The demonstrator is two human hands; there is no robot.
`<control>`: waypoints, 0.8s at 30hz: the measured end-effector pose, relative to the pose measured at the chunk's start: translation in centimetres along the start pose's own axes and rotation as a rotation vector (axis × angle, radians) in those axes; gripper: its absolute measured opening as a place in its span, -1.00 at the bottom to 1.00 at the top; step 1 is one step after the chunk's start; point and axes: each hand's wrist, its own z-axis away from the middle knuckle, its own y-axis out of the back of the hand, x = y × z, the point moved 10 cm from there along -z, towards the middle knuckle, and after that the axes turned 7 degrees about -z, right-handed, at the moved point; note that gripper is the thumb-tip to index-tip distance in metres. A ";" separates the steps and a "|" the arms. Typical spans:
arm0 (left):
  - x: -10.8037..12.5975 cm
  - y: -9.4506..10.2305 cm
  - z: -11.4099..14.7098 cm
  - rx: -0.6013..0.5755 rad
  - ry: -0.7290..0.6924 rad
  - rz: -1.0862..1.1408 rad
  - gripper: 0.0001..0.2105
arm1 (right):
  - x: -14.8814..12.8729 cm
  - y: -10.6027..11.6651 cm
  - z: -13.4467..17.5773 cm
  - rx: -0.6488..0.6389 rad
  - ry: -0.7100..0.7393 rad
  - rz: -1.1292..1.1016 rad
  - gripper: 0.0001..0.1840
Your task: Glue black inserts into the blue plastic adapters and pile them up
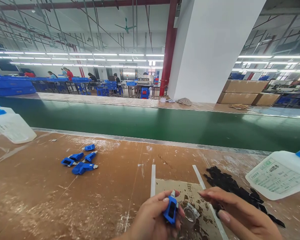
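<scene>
My left hand (151,218) grips a small blue plastic connector part (171,210) with a white tip, upright between thumb and fingers, at the bottom centre. My right hand (236,215) hovers just to its right with fingers stretched and apart, holding nothing that I can see, next to a small metal ring cap (189,215) on a stained cardboard pad (187,191). A heap of small black parts (230,186) lies right beside my right hand.
Several blue connector parts (80,160) lie on the brown worktable (52,200) to the left. White plastic bottles with blue caps lie at far left (11,125) and at right (280,173). A green conveyor belt (152,123) runs behind the table. People work in the distance.
</scene>
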 end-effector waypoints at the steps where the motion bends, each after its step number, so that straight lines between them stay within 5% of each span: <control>1: 0.6 0.3 0.1 0.052 -0.015 -0.016 -0.39 | 0.6 0.8 -0.2 0.053 -0.025 -0.009 -0.75; 7: 4.4 2.8 0.2 0.271 -0.109 -0.246 -0.31 | 2.9 6.1 -1.4 0.465 -0.074 -0.355 -0.69; 11: 7.2 4.7 -0.4 0.306 -0.200 -0.376 -0.41 | 3.7 7.6 -2.0 0.582 -0.095 -0.378 -0.63; 15: 10.6 6.5 -0.5 0.385 -0.328 -0.630 -0.49 | 4.8 7.2 -2.3 0.531 -0.106 -0.245 -0.58; 19: 13.2 8.0 -0.4 0.484 -0.392 -0.882 -0.54 | 5.4 5.9 -3.1 0.349 -0.095 0.073 -0.64; 24: 16.7 9.4 0.7 0.688 -0.492 -1.386 -0.72 | 5.8 5.2 -4.0 0.222 0.025 0.376 -0.76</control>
